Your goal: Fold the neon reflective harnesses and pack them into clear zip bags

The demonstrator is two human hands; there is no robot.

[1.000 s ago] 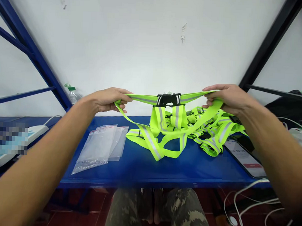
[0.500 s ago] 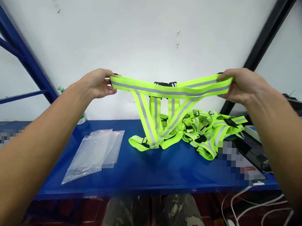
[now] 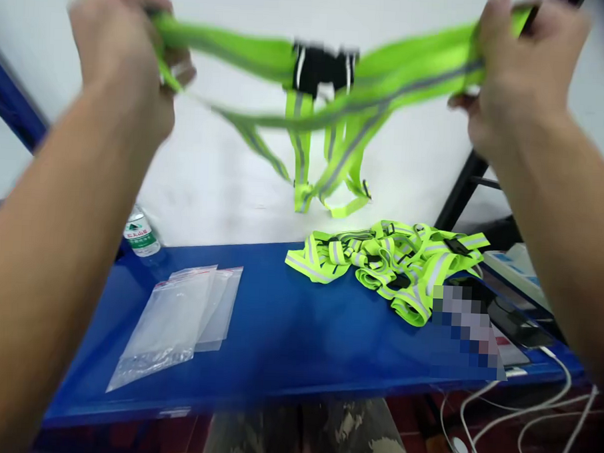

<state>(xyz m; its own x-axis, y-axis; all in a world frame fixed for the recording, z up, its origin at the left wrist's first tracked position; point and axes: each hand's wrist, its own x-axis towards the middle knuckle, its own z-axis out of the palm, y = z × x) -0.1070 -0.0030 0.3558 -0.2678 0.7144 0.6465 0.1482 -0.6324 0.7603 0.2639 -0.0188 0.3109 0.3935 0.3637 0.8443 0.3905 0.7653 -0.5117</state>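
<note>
A neon-yellow reflective harness [image 3: 353,132] hangs in the air, its waist strap stretched between my hands. My left hand [image 3: 127,52] is closed round the strap's left end, and my right hand [image 3: 523,76] grips the right end; both are motion-blurred. A black buckle [image 3: 323,68] sits midway along the back strap, with the narrower straps dangling below it. Under the harness, a tangled pile of similar harnesses [image 3: 395,257] lies on the blue table [image 3: 277,339].
Clear plastic bags [image 3: 170,321] lie at the table's left. Behind them, a bottle with a green and white label [image 3: 141,231] stands near the wall. A black phone [image 3: 513,319] and white cables [image 3: 524,413] are at the right, beside a pixelated area.
Both hands have risen and come nearer the camera with the harness, whose lower straps have lifted off the table. The black buckle now shows fully, and the bottle has come into view.
</note>
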